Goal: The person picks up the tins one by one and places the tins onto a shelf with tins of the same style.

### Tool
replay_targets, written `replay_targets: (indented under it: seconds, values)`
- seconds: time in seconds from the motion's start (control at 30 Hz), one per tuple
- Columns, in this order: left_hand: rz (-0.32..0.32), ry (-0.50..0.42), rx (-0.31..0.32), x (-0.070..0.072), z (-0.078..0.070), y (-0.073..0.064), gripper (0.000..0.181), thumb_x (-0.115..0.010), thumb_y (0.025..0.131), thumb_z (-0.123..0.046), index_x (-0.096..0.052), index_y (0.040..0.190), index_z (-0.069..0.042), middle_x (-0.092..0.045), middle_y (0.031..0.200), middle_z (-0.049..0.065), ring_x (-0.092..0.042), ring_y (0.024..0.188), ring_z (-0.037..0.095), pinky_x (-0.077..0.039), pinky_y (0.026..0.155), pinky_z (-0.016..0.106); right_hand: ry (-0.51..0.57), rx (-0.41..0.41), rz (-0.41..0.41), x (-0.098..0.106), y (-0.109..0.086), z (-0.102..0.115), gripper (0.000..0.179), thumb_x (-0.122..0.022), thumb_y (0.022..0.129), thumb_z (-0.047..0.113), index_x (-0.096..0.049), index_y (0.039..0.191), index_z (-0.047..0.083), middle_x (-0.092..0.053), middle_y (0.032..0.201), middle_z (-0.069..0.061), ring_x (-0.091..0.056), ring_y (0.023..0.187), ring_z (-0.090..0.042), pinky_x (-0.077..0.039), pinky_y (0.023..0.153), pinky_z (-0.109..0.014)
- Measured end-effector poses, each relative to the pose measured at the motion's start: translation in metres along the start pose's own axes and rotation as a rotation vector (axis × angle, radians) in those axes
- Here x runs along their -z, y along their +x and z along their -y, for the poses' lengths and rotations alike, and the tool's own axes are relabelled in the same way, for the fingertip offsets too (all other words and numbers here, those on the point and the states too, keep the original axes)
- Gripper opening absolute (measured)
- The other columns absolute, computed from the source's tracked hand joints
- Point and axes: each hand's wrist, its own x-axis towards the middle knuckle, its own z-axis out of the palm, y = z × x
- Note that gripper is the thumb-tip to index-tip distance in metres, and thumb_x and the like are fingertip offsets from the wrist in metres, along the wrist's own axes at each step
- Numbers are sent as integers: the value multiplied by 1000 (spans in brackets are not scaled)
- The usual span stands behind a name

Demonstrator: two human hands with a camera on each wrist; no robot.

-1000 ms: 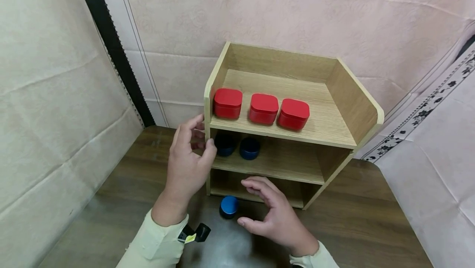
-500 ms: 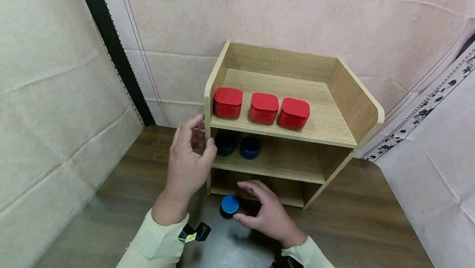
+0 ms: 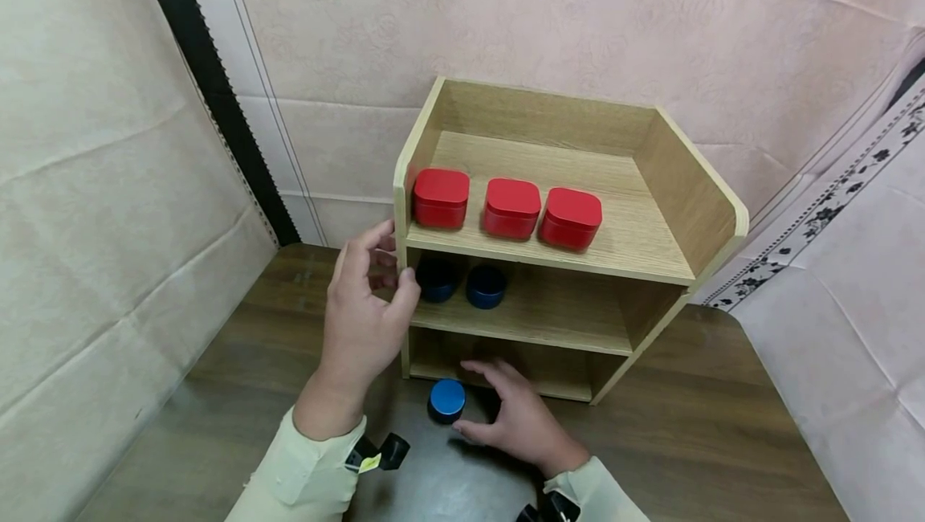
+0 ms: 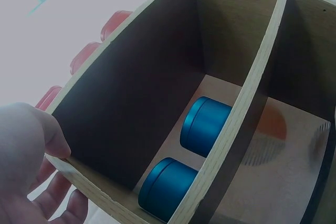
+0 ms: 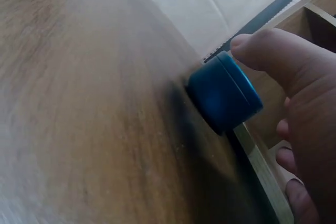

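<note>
A three-tier wooden shelf (image 3: 549,337) stands on the table. My left hand (image 3: 364,305) holds the front edge of its left side panel, thumb on the front and fingers along the outer face. A small round blue tin (image 3: 446,400) stands upright on the table before the bottom tier. Beside it, on the right, my right hand (image 3: 516,418) has thumb and fingers spread apart and holds nothing. The right wrist view shows the thumb close by the blue tin (image 5: 223,93). On the middle tier sit two more blue tins (image 4: 207,127), at the left.
Three red square tins (image 3: 511,209) with rounded corners line the front of the top tier. Pale cloth (image 3: 549,24) hangs behind the shelf and on both sides. The wooden table (image 3: 694,426) stretches around the shelf's base.
My right hand has moved slightly left and closer to the blue tin on the table. The left hand has stayed on the side panel, and the tins stand as before.
</note>
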Motion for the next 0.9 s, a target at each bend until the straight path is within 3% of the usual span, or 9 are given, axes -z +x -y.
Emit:
replay_targets:
  seconds: [0.23, 0.5, 0.9]
  values:
    - [-3, -7, -1, 0, 0, 0, 63, -71, 100, 0, -55, 159, -16, -63, 137, 11, -66, 114, 17, -64, 89, 36, -22, -33, 24, -6, 2, 3, 85, -94, 86, 60, -61, 159, 31, -59, 163, -7, -58, 150, -33, -55, 116, -61]
    - [-8, -10, -4, -1, 0, 0, 62, -71, 100, 0, -56, 158, -15, -63, 136, 11, -67, 113, 17, -63, 88, 32, -103, -13, 28, -13, 4, 6, 79, -94, 88, 55, -64, 156, 28, -59, 163, 0, -56, 150, -30, -53, 118, -61]
    - [-16, -10, -15, -2, 0, -1, 62, -70, 99, 2, -56, 158, -14, -62, 138, 11, -68, 113, 18, -62, 89, 30, -142, 30, -6, -20, 8, 4, 69, -94, 89, 52, -69, 149, 27, -60, 160, 2, -57, 148, -28, -47, 122, -62]
